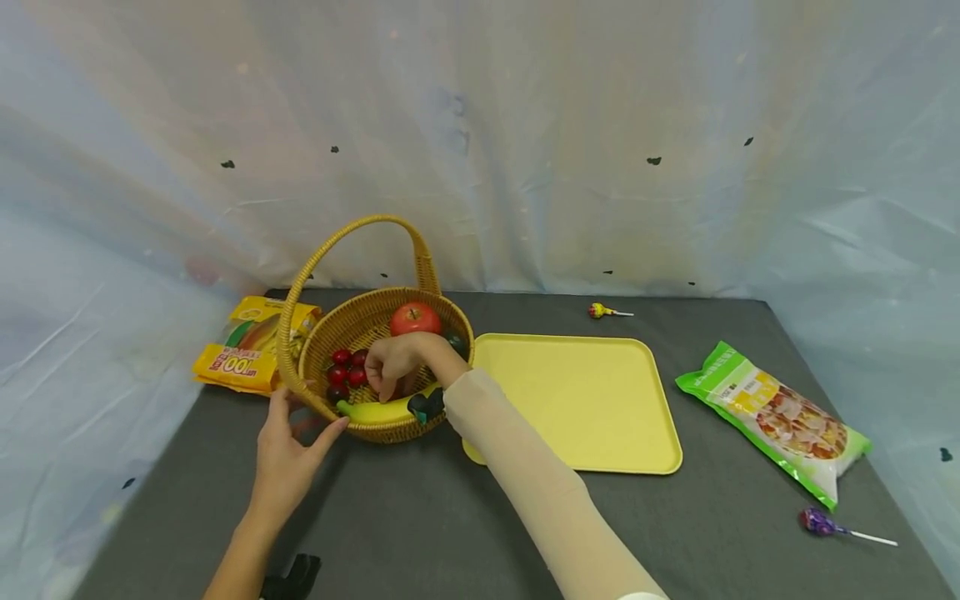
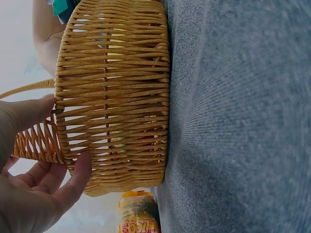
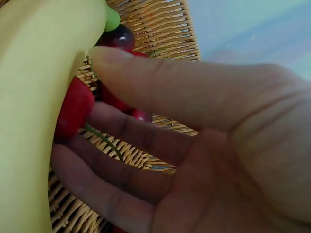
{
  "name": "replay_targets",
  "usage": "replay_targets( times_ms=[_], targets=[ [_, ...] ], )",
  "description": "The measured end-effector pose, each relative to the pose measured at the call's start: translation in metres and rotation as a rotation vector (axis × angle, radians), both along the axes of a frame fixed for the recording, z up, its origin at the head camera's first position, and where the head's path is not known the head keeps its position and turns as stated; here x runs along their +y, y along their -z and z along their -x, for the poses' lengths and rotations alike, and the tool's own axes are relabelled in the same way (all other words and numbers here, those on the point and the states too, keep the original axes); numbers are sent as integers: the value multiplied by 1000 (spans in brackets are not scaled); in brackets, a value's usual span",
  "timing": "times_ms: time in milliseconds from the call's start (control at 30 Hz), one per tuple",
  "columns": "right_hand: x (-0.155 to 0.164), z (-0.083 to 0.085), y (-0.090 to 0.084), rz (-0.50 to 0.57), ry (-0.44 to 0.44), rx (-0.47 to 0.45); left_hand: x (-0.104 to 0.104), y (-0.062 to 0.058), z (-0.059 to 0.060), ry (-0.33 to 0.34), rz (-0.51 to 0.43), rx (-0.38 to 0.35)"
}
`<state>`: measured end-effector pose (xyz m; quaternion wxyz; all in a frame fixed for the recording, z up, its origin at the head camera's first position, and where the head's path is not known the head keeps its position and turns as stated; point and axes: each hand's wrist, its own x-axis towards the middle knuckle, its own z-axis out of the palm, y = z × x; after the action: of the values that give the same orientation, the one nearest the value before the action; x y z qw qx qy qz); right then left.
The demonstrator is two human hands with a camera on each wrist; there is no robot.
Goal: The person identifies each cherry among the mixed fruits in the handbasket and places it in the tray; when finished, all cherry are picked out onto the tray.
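Note:
A woven basket (image 1: 360, 323) with a tall handle stands at the left of the table. My left hand (image 1: 287, 458) holds its near-left rim beside the handle's foot, thumb on the rim and fingers on the outside. Inside lie a red apple (image 1: 415, 318), a yellow banana (image 1: 386, 412) and several dark red cherries (image 1: 339, 375). My right hand (image 1: 397, 358) reaches into the basket, over the banana. In the right wrist view its fingertips are at a red cherry (image 3: 75, 109) with a green stem, beside the banana. The thumb is apart from that cherry, close to the banana.
A yellow tray (image 1: 570, 400) lies right of the basket, under my right forearm. A yellow snack bag (image 1: 243, 354) lies behind left. At right are a green-and-white food bag (image 1: 780, 417) and a purple lollipop (image 1: 817, 522); a yellow lollipop (image 1: 597, 311) lies behind the tray.

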<state>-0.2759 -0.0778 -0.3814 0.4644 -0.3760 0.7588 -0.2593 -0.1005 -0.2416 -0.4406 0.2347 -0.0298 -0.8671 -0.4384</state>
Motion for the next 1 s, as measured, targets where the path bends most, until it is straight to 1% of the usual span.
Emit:
replay_targets(
  times_ms=[200, 367, 667, 833, 1000],
  targets=[
    [-2, -1, 2, 2, -22, 5, 1, -1, 0, -2, 0, -5],
    [-4, 0, 5, 4, -32, 30, 1, -2, -1, 6, -8, -9],
    [0, 2, 6, 1, -27, 25, 1, -1, 0, 6, -5, -1],
    [1, 3, 6, 30, -13, 9, 0, 0, 1, -3, 0, -1],
    [1, 3, 5, 22, -5, 22, -1, 0, 1, -8, -1, -2]
  ],
)
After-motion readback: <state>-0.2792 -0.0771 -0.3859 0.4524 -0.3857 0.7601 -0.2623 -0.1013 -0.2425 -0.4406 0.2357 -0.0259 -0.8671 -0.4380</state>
